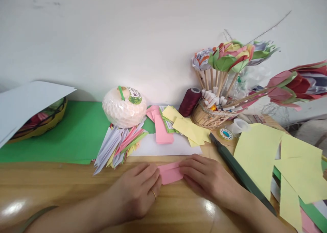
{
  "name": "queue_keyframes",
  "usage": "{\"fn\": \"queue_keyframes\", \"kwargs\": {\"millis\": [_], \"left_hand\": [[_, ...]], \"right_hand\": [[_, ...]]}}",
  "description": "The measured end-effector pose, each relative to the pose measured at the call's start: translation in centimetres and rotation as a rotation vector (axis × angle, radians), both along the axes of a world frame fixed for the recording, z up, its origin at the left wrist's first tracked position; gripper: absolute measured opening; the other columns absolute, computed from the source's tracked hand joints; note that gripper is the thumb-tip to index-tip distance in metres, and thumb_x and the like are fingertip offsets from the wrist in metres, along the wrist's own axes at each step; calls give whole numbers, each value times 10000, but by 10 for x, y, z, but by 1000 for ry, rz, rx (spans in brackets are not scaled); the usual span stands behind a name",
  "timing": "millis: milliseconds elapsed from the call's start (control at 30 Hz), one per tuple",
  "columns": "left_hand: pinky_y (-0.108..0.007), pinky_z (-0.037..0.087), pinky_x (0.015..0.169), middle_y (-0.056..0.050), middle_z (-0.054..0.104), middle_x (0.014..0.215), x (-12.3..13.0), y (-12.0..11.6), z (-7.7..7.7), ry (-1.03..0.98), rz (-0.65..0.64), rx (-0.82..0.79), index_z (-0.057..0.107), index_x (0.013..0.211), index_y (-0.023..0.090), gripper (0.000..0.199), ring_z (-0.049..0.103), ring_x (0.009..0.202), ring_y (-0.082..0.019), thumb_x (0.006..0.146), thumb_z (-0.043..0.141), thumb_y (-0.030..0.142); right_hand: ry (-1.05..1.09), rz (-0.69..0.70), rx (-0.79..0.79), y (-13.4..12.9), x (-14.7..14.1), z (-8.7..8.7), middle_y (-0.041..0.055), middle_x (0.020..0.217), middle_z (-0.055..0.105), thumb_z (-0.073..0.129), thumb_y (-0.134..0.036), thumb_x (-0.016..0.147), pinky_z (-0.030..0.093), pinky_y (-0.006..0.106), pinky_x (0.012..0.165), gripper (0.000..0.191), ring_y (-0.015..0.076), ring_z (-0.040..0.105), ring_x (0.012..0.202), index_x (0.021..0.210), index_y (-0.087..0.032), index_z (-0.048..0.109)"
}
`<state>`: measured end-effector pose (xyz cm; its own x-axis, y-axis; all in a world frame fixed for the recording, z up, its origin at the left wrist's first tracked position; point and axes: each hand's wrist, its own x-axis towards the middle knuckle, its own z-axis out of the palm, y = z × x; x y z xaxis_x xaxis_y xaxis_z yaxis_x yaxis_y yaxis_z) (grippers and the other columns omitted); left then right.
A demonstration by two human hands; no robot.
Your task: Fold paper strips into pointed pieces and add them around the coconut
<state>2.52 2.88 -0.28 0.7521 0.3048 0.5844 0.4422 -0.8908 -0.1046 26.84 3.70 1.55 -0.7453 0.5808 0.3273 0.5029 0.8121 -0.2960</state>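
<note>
A small pink paper strip [171, 175] lies at the front middle of the wooden table, with a lengthwise crease near its far edge. My left hand [140, 188] grips its left end, fingers closed and a ring on one finger. Round the right end, my right hand [201, 175] is closed as well, fingertips pressed on the paper. Both thumbs are mostly hidden. Just beyond the hands are a pink slip stack [163, 129], yellow slips [190, 127] and a white sheet [150, 146] beneath them. Folded paper pieces [120, 144] lie in a bundle to the left.
A foam-wrapped coconut [124, 107] stands by the wall on green paper [76, 124]. Behind right are a maroon thread spool [190, 102] and a basket [208, 117] of paper flowers. A dark green long tool [241, 173] and yellow sheets [260, 151] lie right. White sheets [33, 103] cover another basket left.
</note>
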Motion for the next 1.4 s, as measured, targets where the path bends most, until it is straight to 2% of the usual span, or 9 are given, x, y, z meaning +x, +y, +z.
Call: {"fn": "queue_keyframes", "kwargs": {"millis": [167, 267, 467, 633, 867, 1067, 1300, 1400], "left_hand": [[-312, 506, 688, -37, 679, 811, 3, 3, -1, -110, 94, -222, 636, 795, 133, 223, 588, 807, -194, 902, 450, 76], [-313, 505, 682, -38, 672, 825, 4, 2, -1, -129, 143, -313, 618, 755, 145, 211, 572, 817, -201, 889, 461, 100], [-329, 482, 707, -13, 670, 843, 6, 0, 1, -131, 199, -396, 608, 726, 181, 187, 548, 835, -209, 885, 510, 179], [-320, 460, 711, -15, 651, 825, 8, 2, 5, -196, 229, -584, 589, 766, 178, 142, 537, 813, -195, 868, 494, 150], [-314, 416, 717, -1, 630, 822, 10, 4, 6, -257, 217, -745, 575, 732, 175, 138, 517, 825, -181, 843, 517, 117], [-327, 397, 730, 8, 626, 812, 11, 5, 6, -286, 249, -832, 585, 712, 176, 154, 509, 837, -180, 821, 514, 92], [-355, 379, 724, -7, 616, 800, 13, 5, 5, -230, 300, -844, 558, 700, 170, 138, 500, 830, -201, 798, 494, 97], [-360, 374, 724, -15, 596, 777, 15, 6, 6, -204, 330, -853, 534, 678, 165, 142, 492, 827, -206, 783, 480, 86]], "right_hand": [[42, -88, -203, -1, -3, 4, 66, 932, 635, 457, -136, 930, 483, 308, 706, 154, 171, 565, 840, 924, -168, 608], [54, -120, -223, -2, -4, 3, 66, 908, 627, 447, -150, 934, 475, 305, 696, 163, 174, 561, 836, 898, -165, 605], [73, -149, -272, -3, -2, -2, 52, 898, 615, 462, -172, 932, 473, 288, 702, 156, 163, 571, 830, 869, -180, 604], [149, -189, -347, -6, -2, -3, 53, 959, 610, 486, -164, 922, 486, 279, 742, 134, 154, 583, 862, 922, -190, 617], [183, -231, -332, -8, -6, 1, 52, 928, 622, 488, -149, 915, 497, 280, 730, 154, 154, 588, 839, 888, -183, 636], [207, -327, -337, -10, -14, -1, 46, 852, 609, 493, -135, 899, 489, 288, 680, 161, 162, 574, 788, 827, -183, 629], [131, -350, -261, -10, -19, -6, 55, 806, 566, 433, -140, 929, 470, 316, 638, 199, 182, 524, 743, 795, -171, 577], [66, -356, -153, -10, -21, -9, 67, 795, 549, 410, -130, 932, 471, 333, 629, 219, 194, 510, 733, 766, -156, 550]]}}
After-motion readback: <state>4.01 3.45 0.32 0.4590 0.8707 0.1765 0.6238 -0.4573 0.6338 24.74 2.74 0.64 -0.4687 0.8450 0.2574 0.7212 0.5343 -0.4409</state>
